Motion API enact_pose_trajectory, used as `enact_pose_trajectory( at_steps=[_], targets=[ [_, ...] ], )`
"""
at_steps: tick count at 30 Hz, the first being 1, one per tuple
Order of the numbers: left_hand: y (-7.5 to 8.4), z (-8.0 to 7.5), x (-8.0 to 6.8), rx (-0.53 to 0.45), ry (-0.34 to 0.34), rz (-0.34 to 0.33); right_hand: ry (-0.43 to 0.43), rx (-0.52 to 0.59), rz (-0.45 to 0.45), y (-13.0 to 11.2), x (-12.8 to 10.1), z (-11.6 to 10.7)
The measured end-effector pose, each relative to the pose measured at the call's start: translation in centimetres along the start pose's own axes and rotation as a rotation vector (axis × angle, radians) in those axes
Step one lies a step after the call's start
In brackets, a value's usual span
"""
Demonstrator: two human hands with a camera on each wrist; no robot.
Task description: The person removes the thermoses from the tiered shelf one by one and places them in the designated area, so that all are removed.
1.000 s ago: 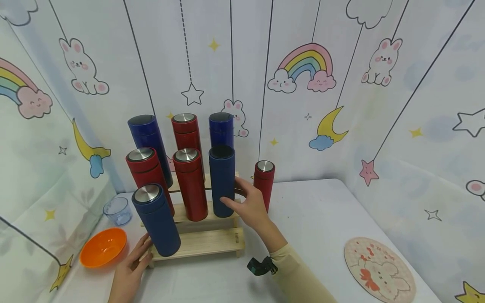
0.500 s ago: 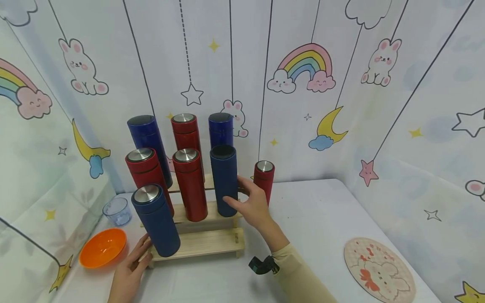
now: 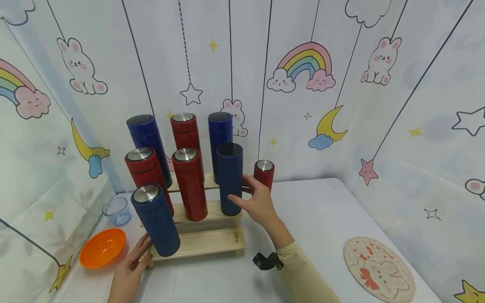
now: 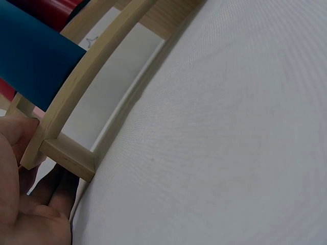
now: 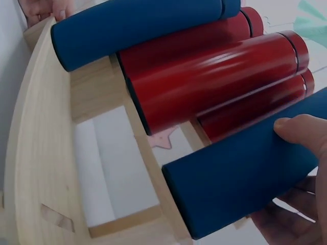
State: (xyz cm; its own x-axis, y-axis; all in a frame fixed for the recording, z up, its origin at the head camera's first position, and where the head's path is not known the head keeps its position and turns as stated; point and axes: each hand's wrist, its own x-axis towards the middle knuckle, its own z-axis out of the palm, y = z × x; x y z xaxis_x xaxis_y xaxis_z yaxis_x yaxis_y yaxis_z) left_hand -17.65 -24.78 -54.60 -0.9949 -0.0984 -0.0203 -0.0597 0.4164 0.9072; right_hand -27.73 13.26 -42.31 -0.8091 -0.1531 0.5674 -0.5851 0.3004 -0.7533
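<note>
Head view: the right hand (image 3: 259, 204) is curling its fingers around a dark blue flask (image 3: 230, 179) at the middle step's right end of the wooden rack (image 3: 212, 242); a firm, upright lift seems advisable. The white table (image 3: 322, 219) is standing within cartoon-printed walls.

Left wrist view: the left hand (image 4: 23, 204) is resting relaxed fingers against the rack corner.

Right wrist view: fingertips (image 5: 301, 130) are pressing the flask.

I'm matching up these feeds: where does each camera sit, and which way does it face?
Head: high up, looks down on the wooden rack; both hands show.
Left wrist: low at the table, faces the rack's corner; left hand shows.
Right wrist: beside the rack, faces the blue bottle; right hand grips it.
All share the rack.
</note>
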Motion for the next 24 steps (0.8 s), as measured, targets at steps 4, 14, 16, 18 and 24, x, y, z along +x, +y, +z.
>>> enact_pose_trajectory(
  at_steps=[4, 14, 16, 18, 24],
  targets=[
    [0.1, 0.0, 0.1, 0.008, -0.009, -0.017, -0.016, -0.017, 0.021, -0.1, 0.0, -0.6],
    [0.1, -0.2, 0.1, 0.030, -0.026, -0.066, -0.050, -0.070, 0.036, -0.1, 0.1, -1.2],
    [0.1, -0.2, 0.1, 0.032, -0.030, -0.072, -0.059, -0.079, 0.037, -0.1, 0.1, -1.3],
    [0.1, -0.2, 0.1, 0.034, -0.035, -0.079, -0.068, -0.083, 0.036, -0.2, 0.2, -1.5],
    [0.2, -0.2, 0.3, 0.019, -0.039, -0.084, -0.081, -0.114, 0.031, -0.5, 0.2, -2.1]
  ],
)
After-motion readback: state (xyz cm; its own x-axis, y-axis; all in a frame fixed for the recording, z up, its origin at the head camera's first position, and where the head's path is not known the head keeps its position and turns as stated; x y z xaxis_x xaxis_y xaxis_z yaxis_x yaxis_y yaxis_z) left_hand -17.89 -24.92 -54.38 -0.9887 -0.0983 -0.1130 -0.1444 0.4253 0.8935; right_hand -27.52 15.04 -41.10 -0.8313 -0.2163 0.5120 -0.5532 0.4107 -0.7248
